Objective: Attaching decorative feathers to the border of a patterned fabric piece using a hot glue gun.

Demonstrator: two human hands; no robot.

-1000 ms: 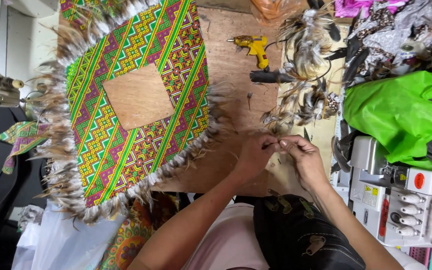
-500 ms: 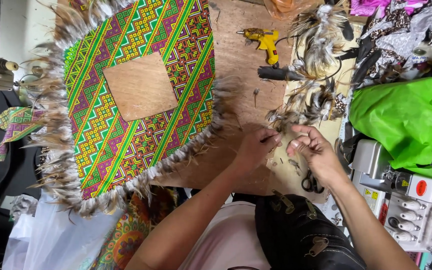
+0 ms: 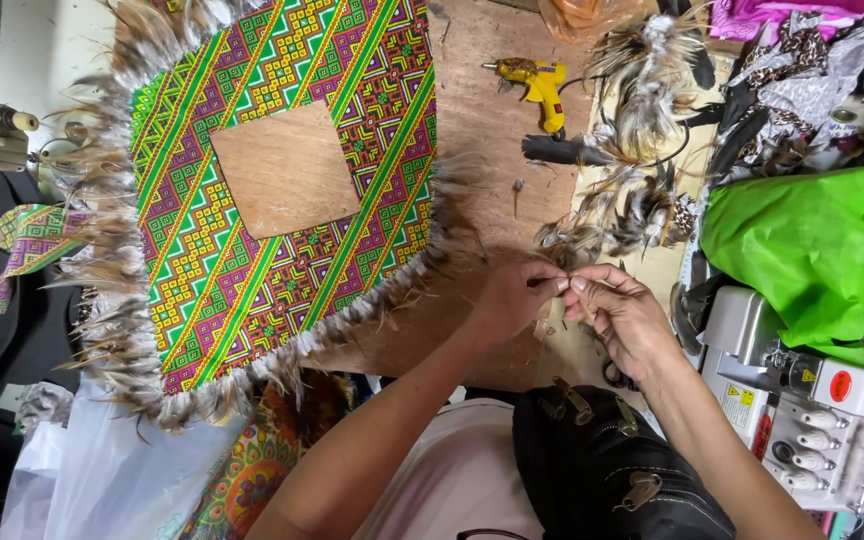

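**Fingertips Met Over a Small Feather**

Nearest the camera, a black zipped bag [image 3: 612, 470] lay in the lap. Above it, the left hand [image 3: 512, 300] and right hand [image 3: 622, 315] met fingertip to fingertip, each grip pressed together on a small feather [image 3: 564, 283] over the wooden worktop [image 3: 492, 110]. At right stood a white sewing machine [image 3: 812, 420] bearing a round red sticker and a yellow triangular label. Farther off lay a feather-edged patterned cloth [image 3: 282, 200], loose feathers [image 3: 612, 215], a green bag [image 3: 812, 250] and a yellow glue gun [image 3: 537, 85].
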